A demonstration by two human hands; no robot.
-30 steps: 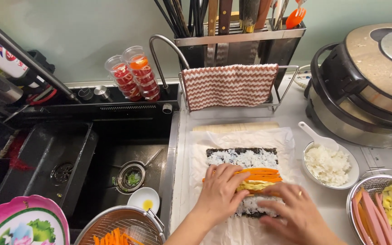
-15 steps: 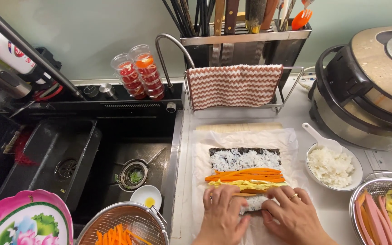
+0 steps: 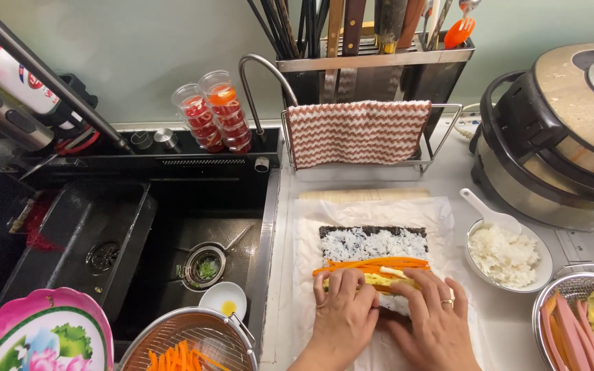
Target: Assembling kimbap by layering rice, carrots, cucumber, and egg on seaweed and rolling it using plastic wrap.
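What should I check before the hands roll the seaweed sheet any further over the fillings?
1. Both hands on the near edge: left hand and right hand lie side by side on it. Ok.
2. Fillings in place: orange carrot strips and yellow egg strips lie across the white rice layer. Ok.
3. Fingers tucking the fillings: fingertips rest on the yellow strips. Ok.
4. Far edge of the dark seaweed sheet bare of rice for sealing: a thin strip shows. Ok.
5. White paper sheet flat underneath: lightly wrinkled. Ok.
6. Near edge tightly tucked: hidden by the hands. Cannot tell.
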